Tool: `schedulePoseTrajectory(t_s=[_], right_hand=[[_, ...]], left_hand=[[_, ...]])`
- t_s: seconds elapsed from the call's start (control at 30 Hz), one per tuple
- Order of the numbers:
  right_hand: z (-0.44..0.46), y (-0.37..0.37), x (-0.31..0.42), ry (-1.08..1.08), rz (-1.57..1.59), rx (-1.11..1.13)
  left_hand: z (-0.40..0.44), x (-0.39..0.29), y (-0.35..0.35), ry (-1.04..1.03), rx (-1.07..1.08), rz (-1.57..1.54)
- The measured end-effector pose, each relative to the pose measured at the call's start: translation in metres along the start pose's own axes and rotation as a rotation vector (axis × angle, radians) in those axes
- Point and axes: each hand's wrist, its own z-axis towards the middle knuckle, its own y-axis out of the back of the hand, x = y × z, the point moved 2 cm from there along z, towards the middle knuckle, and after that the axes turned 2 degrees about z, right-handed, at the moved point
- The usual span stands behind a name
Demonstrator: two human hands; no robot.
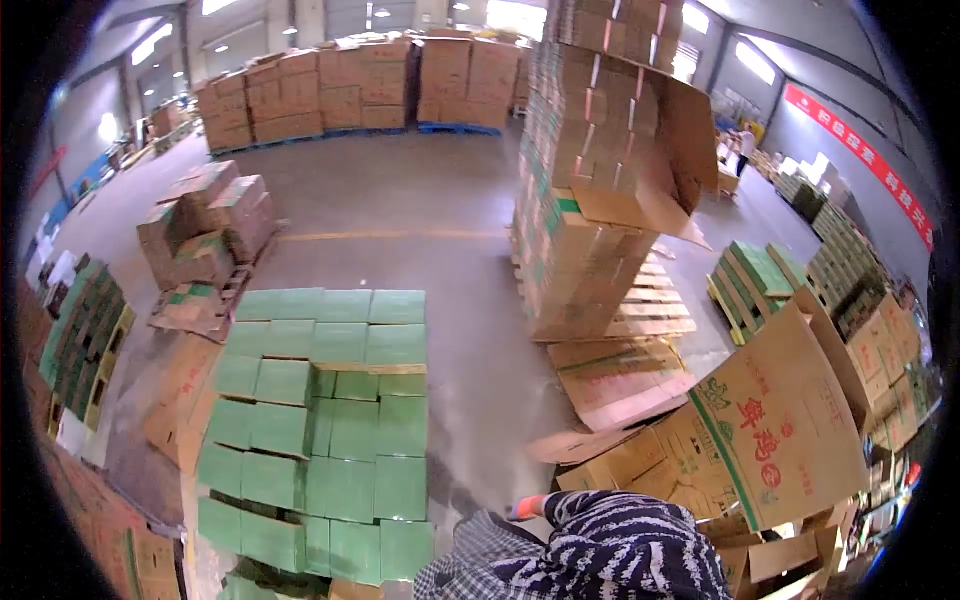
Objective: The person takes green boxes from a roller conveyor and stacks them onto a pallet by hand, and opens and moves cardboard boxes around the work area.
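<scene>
A striped black-and-white sleeve crosses the bottom of the view, beside checkered cloth. At the sleeve's left end a small orange-pink patch shows, seemingly part of my right hand; its fingers cannot be made out, nor can anything in them. My left hand does not show. Just right of the sleeve stands a large, tilted cardboard carton with red characters and a green stripe. Green boxes form a stepped stack left of my body, its upper surface uneven.
Tall stacked cartons stand on a wooden pallet ahead. Flattened cardboard lies in front of them. A smaller carton pile is at left. More cartons line the back. A person stands far right.
</scene>
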Motion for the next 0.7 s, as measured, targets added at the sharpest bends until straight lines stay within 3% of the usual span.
schedulePoseTrajectory(t_s=[0.1, 0.13, 0.17, 0.2, 0.23, 0.27, 0.3, 0.37, 0.4, 0.43, 0.5, 0.53, 0.7], right_hand=[[0.02, 0.03, 0.033, 0.224, -0.105, -0.027], [0.031, 0.034, 0.031, 0.21, -0.082, -0.166], [0.05, 0.039, 0.033, 0.384, -0.213, -0.189], [0.07, 0.044, 0.022, 0.425, -0.27, -0.156], [0.098, 0.042, 0.009, 0.486, -0.611, -0.064], [0.104, 0.062, 0.012, 0.452, -0.59, -0.033], [0.089, 0.098, 0.052, 0.168, -0.214, 0.045], [0.09, 0.136, 0.105, 0.494, -0.139, -0.117], [0.09, 0.139, 0.138, 0.299, -0.017, -0.054], [0.078, 0.148, 0.183, 0.082, 0.102, -0.023], [0.12, 0.132, 0.21, 0.505, -0.383, 0.054], [0.12, 0.119, 0.245, 0.224, 0.167, 0.003], [0.146, 0.057, 0.338, 0.188, 0.377, 0.109]], left_hand=[[-0.036, 0.044, 0.042, 0.015, -0.111, -0.111], [-0.054, 0.069, 0.055, 0.021, -0.16, -0.161], [-0.079, 0.105, 0.066, 0.034, -0.221, -0.225], [-0.111, 0.142, 0.075, 0.042, -0.283, -0.294], [-0.142, 0.183, 0.078, 0.043, -0.356, -0.359], [-0.173, 0.223, 0.077, 0.021, -0.432, -0.421], [-0.189, 0.263, 0.074, -0.031, -0.514, -0.48], [-0.207, 0.318, 0.069, -0.236, -0.66, -0.681], [-0.265, 0.241, 0.079, -0.137, -0.893, -0.098], [-0.27, 0.226, 0.098, -0.117, -1.055, -0.006], [-0.282, 0.203, 0.15, -0.108, -1.28, 0.218], [-0.277, 0.199, 0.181, -0.103, -1.357, 0.226], [-0.285, 0.221, 0.389, -0.072, -1.567, 0.104]])
